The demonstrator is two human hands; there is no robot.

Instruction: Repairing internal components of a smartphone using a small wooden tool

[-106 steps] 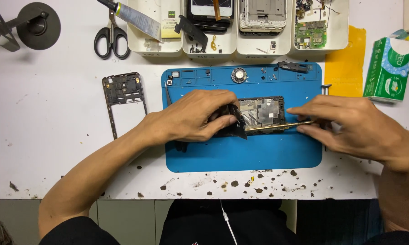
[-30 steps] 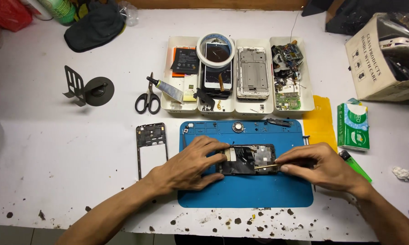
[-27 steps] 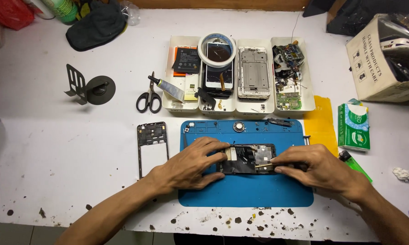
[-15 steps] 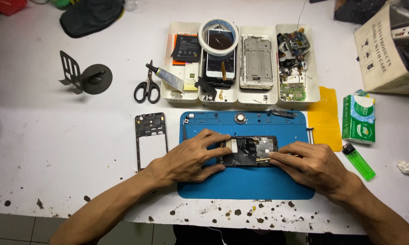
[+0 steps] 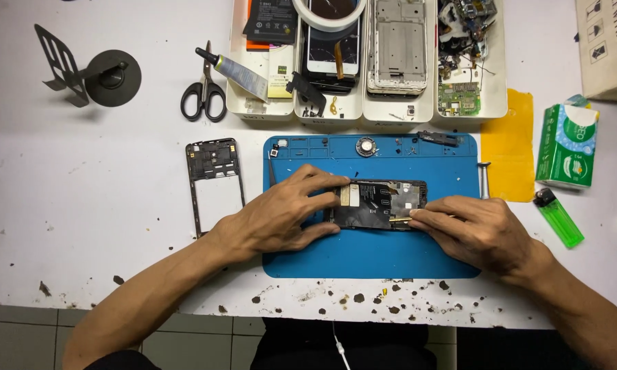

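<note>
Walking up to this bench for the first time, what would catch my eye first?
Probably the blue mat at the table's middle, where an opened phone lies with its insides bare. The left hand steadies it while the right hand works a thin tool at its lower edge. Behind the mat sit white trays full of phone parts, and a green lighter lies to the right.

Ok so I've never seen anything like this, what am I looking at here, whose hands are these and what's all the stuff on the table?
One camera, worn on a person's head, looks down at a white worktable. The left hand steadies an opened phone lying on a blue mat. The right hand holds a thin metal tool against the phone's edge. Beside the mat lies a bare phone frame. Behind are scissors, white trays of phone parts, a yellow cloth, a green tissue pack and a green lighter.
</note>
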